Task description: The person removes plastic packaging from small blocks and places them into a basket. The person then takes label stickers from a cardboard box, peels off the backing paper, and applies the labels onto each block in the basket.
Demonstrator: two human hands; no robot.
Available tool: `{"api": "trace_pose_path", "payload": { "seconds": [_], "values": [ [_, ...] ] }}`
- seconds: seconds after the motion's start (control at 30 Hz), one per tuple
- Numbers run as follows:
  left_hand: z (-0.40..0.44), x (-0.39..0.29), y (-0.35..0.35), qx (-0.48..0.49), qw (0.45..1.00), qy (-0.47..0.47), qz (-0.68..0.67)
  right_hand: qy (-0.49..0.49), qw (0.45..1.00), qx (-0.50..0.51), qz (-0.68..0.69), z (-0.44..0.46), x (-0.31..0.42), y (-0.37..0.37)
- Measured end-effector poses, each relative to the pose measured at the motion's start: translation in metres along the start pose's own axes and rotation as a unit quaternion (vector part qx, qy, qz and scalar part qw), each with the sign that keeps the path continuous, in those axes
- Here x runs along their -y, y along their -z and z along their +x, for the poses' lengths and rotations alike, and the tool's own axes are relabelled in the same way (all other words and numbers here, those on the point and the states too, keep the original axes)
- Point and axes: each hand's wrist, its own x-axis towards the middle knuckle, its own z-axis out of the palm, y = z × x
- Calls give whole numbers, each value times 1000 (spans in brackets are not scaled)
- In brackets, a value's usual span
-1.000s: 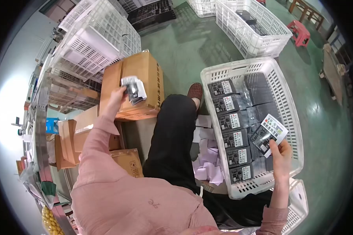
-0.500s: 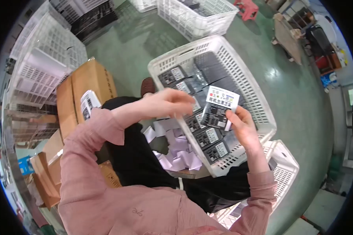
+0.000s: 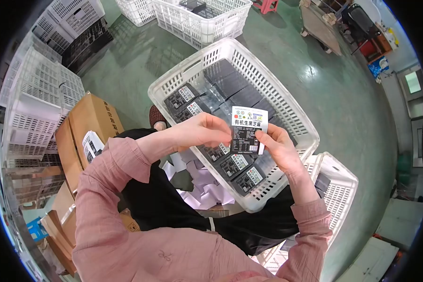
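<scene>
A black-and-white printed label [image 3: 249,123], with a white sheet showing behind its right edge, is held upright over a white plastic crate [image 3: 310,136]. My right hand [image 3: 283,148] grips it at the right side, thumb in front and fingers behind. At its left edge, the thumb and fingers of my left hand [image 3: 202,130] pinch together on the label. Beneath both hands, the crate holds rows of black packs [image 3: 235,165], several bearing similar labels. Part of the packs is hidden by my hands and the label.
White paper scraps [image 3: 207,185] lie by my legs, left of the crate. A cardboard box [image 3: 91,124] with a roll of labels [image 3: 93,144] on it stands to the left. Another white crate [image 3: 340,192] sits at right; stacked crates [image 3: 37,94] rise at far left.
My left hand has come to the label's left edge. The label and right hand have shifted slightly left in view. The whole view has turned a little, moving the surroundings left.
</scene>
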Motion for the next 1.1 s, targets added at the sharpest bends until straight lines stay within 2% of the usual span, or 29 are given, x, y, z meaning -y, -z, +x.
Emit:
{"api": "trace_pose_path", "payload": {
  "seconds": [0.1,0.13,0.17,0.2,0.27,0.3,0.4,0.5,0.63,0.7,0.87,0.93,1.1],
  "values": [
    [3,0,-2,-7,1000,-6,-3,-14,999,-11,-32,0,-4,0],
    [4,0,-3,-29,1000,-11,1,91,967,-101,-214,-2,-6,-5],
    [5,1,-3,-51,999,-15,4,191,884,-186,-384,-3,-7,-12],
    [7,2,-4,-50,999,-14,2,223,865,-193,-405,-6,-2,-17],
    [9,3,-6,-68,998,-17,-4,169,952,-91,-239,-8,2,-23],
    [10,4,-9,-68,998,-15,-6,149,973,-59,-169,-6,-9,-23],
    [15,11,-13,-64,997,-44,22,79,994,-6,-81,-6,-18,-30],
    [15,12,-15,-57,995,-50,59,29,997,33,-59,-3,-13,-24],
    [16,15,-15,-51,994,-63,75,16,998,16,-54,-3,-14,-29],
    [18,24,-14,-51,990,-77,103,48,990,-7,-130,-3,-21,-30],
    [17,29,-12,-51,992,-73,88,69,973,-27,-220,-8,-8,-37],
    [15,29,-14,-61,994,-68,67,103,947,-58,-298,-11,-2,-41],
    [12,29,-12,-73,992,-61,82,118,937,-50,-326,-12,3,-40]
  ]
}}
